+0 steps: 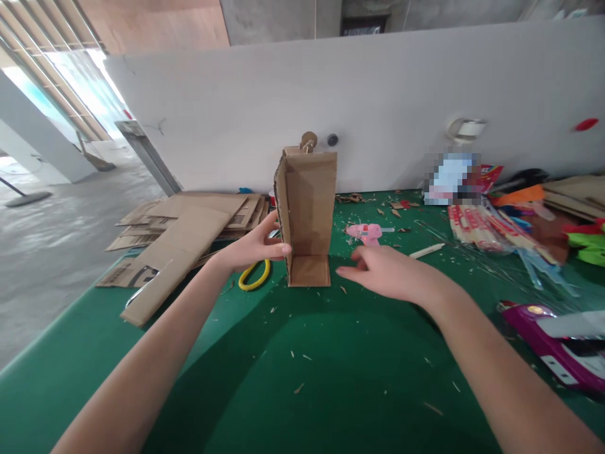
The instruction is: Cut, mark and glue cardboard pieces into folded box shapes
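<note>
Near the middle of the green worktop (302,359), an open cardboard box frame (309,202) stands upright, its hollow side facing the wearer, with a back panel, a left panel and a small base visible. A round brown piece (309,137) shows just above its top edge.

The left forearm rises diagonally from the lower left corner, and the left hand (255,247) meets the frame's left panel at about its lower half. The thumb points right and lies across the panel's front edge, while the fingers reach along the outer side, partly hidden, so the panel sits in a light grip between them.

The right forearm slants up from the lower right, and the right hand (385,270) extends leftward, back of the hand uppermost. Its fingers are loosely bent, the tips pointing toward the frame but apart from it; no object can be seen in its grasp. Just beyond its knuckles lies a pink glue gun (366,231), with a slim white tool (428,250) to the right.

A yellow scissor handle (268,271) lies just beside the left hand, below its fingers. Flat cardboard sheets (189,221) are piled farther left; a purple device (532,340) sits at the right.
</note>
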Action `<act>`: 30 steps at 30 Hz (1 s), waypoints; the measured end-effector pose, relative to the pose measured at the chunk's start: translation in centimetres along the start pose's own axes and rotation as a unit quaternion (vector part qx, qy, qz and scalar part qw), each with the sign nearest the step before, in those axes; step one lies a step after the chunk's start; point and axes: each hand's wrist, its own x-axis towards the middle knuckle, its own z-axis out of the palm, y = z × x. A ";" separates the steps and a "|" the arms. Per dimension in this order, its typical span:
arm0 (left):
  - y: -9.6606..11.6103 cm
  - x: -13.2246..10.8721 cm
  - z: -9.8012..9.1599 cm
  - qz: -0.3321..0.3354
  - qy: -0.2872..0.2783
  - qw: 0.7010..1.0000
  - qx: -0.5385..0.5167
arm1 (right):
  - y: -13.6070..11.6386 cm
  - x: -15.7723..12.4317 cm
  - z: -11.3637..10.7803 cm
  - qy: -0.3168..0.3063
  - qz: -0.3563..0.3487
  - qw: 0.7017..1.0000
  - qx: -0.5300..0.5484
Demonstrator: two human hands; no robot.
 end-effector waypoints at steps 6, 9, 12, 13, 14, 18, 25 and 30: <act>1.4 -0.6 0.4 -0.074 -0.015 0.997 0.025 | -1.1 6.5 4.0 0.195 0.000 0.973 0.121; 1.6 -0.6 0.5 -0.107 -0.053 0.992 0.049 | -0.6 8.5 5.3 0.165 -0.082 0.959 0.218; 1.4 -0.4 0.8 -0.103 -0.068 0.987 0.105 | -0.5 9.0 6.1 0.168 -0.089 0.956 0.223; 1.3 -0.3 1.0 -0.100 -0.068 0.984 0.129 | -0.4 9.0 6.3 0.171 -0.090 0.955 0.223; 1.1 -0.2 1.2 -0.100 -0.063 0.981 0.152 | -0.4 8.9 6.4 0.173 -0.092 0.955 0.224; 0.5 -0.1 2.3 -0.133 -0.011 0.972 0.195 | -0.4 8.7 7.0 0.193 -0.096 0.951 0.223; 0.6 -0.5 3.5 -0.159 0.046 0.958 0.232 | -0.2 8.9 7.5 0.216 -0.107 0.944 0.224; 0.1 -0.5 3.3 -0.160 0.050 0.959 0.226 | -0.2 9.0 7.6 0.218 -0.112 0.943 0.227</act>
